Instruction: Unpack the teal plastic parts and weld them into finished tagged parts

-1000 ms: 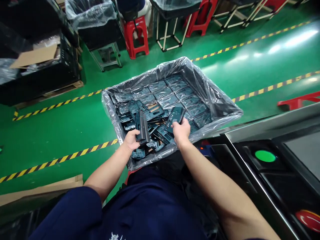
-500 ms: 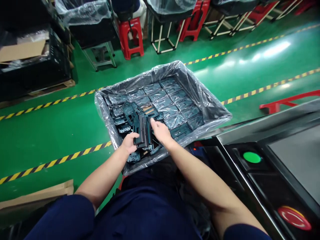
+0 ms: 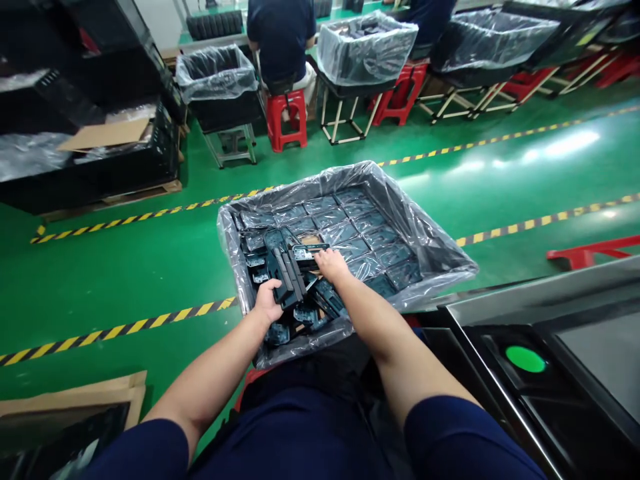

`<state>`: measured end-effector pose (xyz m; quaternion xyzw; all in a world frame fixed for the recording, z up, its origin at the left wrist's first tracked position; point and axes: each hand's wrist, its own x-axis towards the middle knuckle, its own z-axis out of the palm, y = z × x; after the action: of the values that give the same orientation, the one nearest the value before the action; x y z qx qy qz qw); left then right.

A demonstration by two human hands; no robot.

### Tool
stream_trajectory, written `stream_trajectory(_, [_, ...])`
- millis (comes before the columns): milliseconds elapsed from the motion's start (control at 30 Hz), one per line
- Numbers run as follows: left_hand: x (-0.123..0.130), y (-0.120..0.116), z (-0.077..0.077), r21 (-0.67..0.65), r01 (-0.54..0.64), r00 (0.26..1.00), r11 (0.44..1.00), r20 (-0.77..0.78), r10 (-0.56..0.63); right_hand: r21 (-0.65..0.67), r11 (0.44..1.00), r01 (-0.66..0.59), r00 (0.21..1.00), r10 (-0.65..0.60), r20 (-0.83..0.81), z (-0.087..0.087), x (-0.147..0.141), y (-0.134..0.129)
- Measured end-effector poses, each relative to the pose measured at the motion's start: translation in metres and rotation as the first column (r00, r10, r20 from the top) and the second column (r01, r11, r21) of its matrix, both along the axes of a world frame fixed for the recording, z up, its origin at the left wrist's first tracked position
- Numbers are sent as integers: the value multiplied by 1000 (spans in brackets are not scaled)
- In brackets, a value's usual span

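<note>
While the left hand (image 3: 267,301) grips a bunch of dark plastic frames (image 3: 286,275) tight, the right hand (image 3: 333,265) curls over a flat frame (image 3: 309,253), both just above more frames laid in rows in a plastic-lined tote (image 3: 430,250) on the green floor (image 3: 125,280), w/ a green btn (image 3: 525,359) on the machine to the right.

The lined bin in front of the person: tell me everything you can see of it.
The lined bin is a dark, rectangular container whose walls and rim are covered by a clear, creased plastic liner folded over the edge. It sits just in front of the person's lap. Inside, dark teal frames lie in neat rows at the far side and in a jumble at the near side, where the left hand and right hand reach in.
</note>
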<state>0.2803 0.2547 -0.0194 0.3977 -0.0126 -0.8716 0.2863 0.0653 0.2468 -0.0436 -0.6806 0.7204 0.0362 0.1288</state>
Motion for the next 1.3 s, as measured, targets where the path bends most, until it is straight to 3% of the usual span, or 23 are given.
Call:
stream_trajectory(167, [0,0,0,11,-27,999,1000,24,27,-23,980,196,978,-193,79,20,-13,29])
stream_trajectory(233, [0,0,2,11,-25,999,1000,28,25,-19,931,364,895,-343,286,28,-13,48])
stream_trajectory(267, [0,0,3,11,-21,999,1000,30,21,17,893,450,784,-404,471,32,-10,59])
stream_trajectory(300, [-1,0,4,10,-17,999,1000,31,16,82,853,515,610,-432,664,35,-6,69])
stream_trajectory(367, [-1,1,8,5,6,999,1000,31,-6,220,804,552,197,-382,903,40,6,87])
stream_trajectory(400, [0,2,9,-3,25,999,1000,31,-25,254,803,539,62,-339,939,42,13,94])
stream_trajectory(467, [0,3,11,-29,79,996,996,30,-78,265,798,542,-53,-283,958,47,29,103])
stream_trajectory(533, [1,5,11,-73,139,990,988,17,-138,233,778,583,-39,-259,965,50,43,108])
stream_trajectory(667, [0,8,9,-150,188,981,971,-21,-193,122,748,653,99,-244,965,53,61,108])
stream_trajectory(833, [-2,11,5,-266,281,957,922,10,-289,58,807,587,173,-195,966,52,71,116])
stream_trajectory(1033, [-7,19,-2,-334,439,896,834,103,-431,81,845,529,145,-184,972,53,73,132])
stream_trajectory(1200, [-10,27,2,-503,366,930,783,176,-322,163,774,611,23,-224,974,52,59,140])
stream_trajectory(1300, [-10,30,8,-491,330,943,806,129,-307,231,746,625,-79,-233,969,57,48,147])
